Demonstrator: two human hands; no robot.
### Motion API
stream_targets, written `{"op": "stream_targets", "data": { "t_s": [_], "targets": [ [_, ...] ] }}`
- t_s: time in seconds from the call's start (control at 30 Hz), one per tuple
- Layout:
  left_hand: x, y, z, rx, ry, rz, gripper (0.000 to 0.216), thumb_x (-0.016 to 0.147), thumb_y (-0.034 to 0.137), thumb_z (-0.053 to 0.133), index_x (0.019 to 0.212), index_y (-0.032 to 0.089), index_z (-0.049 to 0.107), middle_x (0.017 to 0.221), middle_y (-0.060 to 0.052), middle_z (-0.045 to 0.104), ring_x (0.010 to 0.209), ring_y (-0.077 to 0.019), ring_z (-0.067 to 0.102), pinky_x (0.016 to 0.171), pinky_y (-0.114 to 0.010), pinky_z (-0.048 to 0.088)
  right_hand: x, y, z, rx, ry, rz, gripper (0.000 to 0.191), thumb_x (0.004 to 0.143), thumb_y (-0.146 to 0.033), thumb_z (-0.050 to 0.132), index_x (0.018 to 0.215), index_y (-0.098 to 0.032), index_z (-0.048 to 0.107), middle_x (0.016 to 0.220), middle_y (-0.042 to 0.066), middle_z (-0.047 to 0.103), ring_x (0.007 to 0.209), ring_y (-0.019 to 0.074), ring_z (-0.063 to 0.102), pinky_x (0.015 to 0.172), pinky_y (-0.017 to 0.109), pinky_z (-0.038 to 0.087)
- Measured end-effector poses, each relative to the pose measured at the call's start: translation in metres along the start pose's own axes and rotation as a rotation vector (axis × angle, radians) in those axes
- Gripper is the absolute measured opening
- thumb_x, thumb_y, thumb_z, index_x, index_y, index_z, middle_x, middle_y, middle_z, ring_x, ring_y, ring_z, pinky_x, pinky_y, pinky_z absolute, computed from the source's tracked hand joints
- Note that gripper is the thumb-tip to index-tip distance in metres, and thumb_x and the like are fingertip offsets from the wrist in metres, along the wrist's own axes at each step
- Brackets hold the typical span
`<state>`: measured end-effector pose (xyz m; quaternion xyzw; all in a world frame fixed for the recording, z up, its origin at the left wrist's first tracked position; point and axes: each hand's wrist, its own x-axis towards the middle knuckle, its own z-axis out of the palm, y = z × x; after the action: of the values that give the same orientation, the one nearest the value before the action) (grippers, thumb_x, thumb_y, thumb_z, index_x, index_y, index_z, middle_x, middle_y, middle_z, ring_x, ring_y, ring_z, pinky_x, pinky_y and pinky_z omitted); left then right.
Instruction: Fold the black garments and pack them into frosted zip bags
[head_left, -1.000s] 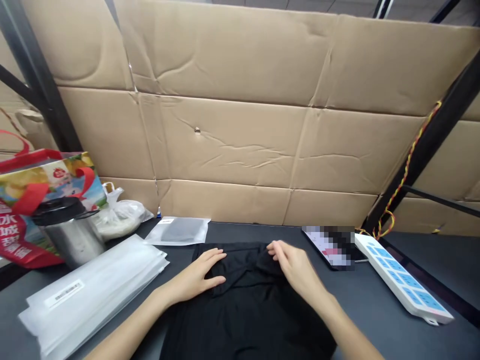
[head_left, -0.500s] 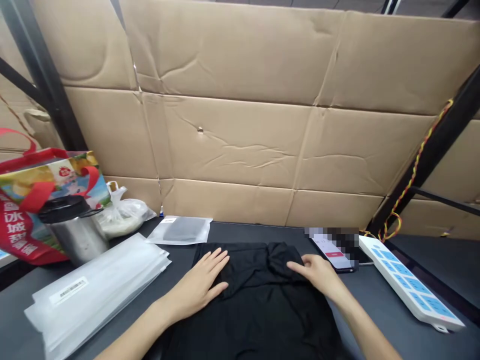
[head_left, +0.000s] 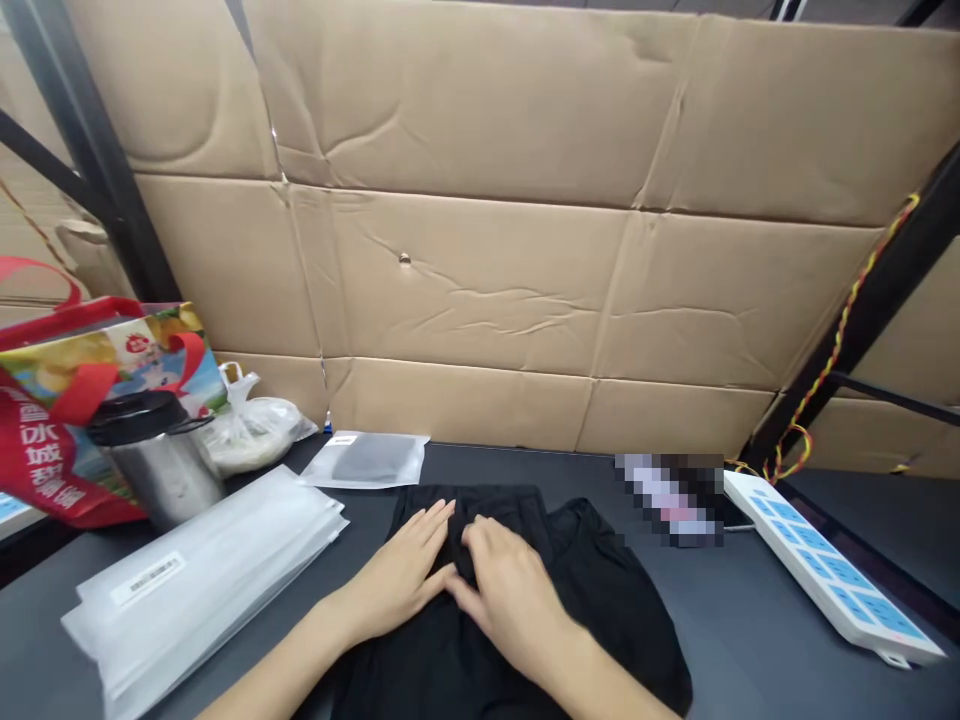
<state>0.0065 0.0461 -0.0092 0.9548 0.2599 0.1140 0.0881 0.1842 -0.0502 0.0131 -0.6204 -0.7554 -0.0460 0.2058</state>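
Note:
A black garment [head_left: 611, 600], soft and creased, lies on the dark table in front of me, its far edge fairly straight. My left hand [head_left: 397, 580] rests flat on its left part with the fingers stretched out, open. Close beside it, my right hand [head_left: 517, 595] is closed, thumb and curled fingers gripping a bit of the black cloth near the middle. The two thumbs almost meet. Both hands cover part of the cloth, and its near end runs out of view at the bottom.
To the left lie a stack of frosted plastic bags [head_left: 217, 580], a steel cup [head_left: 161, 470], a red carrier bag [head_left: 45, 440] and a tied plastic bag [head_left: 259, 430]. A flat packet [head_left: 367, 460] sits behind the garment. At right are a blurred-out phone [head_left: 667, 500] and a power strip [head_left: 832, 570]. Cardboard [head_left: 465, 280] walls the back.
My right hand has moved left from the garment's far right corner to its middle, beside my left hand. The right side of the cloth has shifted and slumped. My left hand has stayed put.

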Motion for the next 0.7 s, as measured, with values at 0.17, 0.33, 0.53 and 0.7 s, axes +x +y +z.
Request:
{"op": "stream_targets", "data": {
  "t_s": [0.17, 0.33, 0.53, 0.7],
  "targets": [
    [-0.001, -0.001, -0.002, -0.004, -0.032, -0.015, 0.057, 0.097, 0.041, 0.041, 0.146, 0.015, 0.03, 0.154, -0.012, 0.024, 0.141, -0.0271, 0.022, 0.115, -0.046, 0.024, -0.016, 0.02, 0.0, 0.126, -0.096, -0.146, 0.069, 0.081, -0.028, 0.063, 0.142, -0.015, 0.035, 0.15, 0.014, 0.033, 0.139, 0.0267, 0.029, 0.112, 0.043, 0.031],
    [0.001, 0.003, -0.003, -0.02, -0.049, -0.022, 0.058, 0.097, 0.043, 0.038, 0.147, 0.015, 0.028, 0.154, -0.012, 0.024, 0.141, -0.0266, 0.023, 0.115, -0.045, 0.025, -0.006, 0.031, -0.004, 0.129, -0.179, -0.213, 0.075, 0.081, -0.026, 0.061, 0.147, -0.013, 0.026, 0.152, 0.012, 0.031, 0.141, 0.0236, 0.023, 0.116, 0.043, 0.022],
    [-0.027, -0.047, -0.043, 0.142, 0.165, -0.154, 0.042, 0.086, 0.045, 0.055, 0.12, 0.022, 0.058, 0.145, -0.009, 0.045, 0.136, -0.0326, 0.034, 0.111, -0.05, 0.027, -0.005, 0.026, 0.013, 0.076, -0.197, -0.177, 0.07, 0.082, -0.012, 0.052, 0.148, -0.015, 0.026, 0.152, 0.011, 0.03, 0.141, 0.0228, 0.025, 0.116, 0.044, 0.022],
    [-0.096, -0.103, -0.081, 0.174, 0.06, -0.423, 0.018, 0.08, 0.038, 0.055, 0.08, 0.02, 0.061, 0.094, -0.008, 0.067, 0.086, -0.0272, 0.063, 0.082, -0.037, 0.047, 0.002, 0.026, 0.011, 0.086, -0.195, -0.175, 0.067, 0.08, -0.018, 0.059, 0.143, -0.012, 0.036, 0.151, 0.013, 0.033, 0.141, 0.027, 0.021, 0.115, 0.047, 0.022]
  ]
}}
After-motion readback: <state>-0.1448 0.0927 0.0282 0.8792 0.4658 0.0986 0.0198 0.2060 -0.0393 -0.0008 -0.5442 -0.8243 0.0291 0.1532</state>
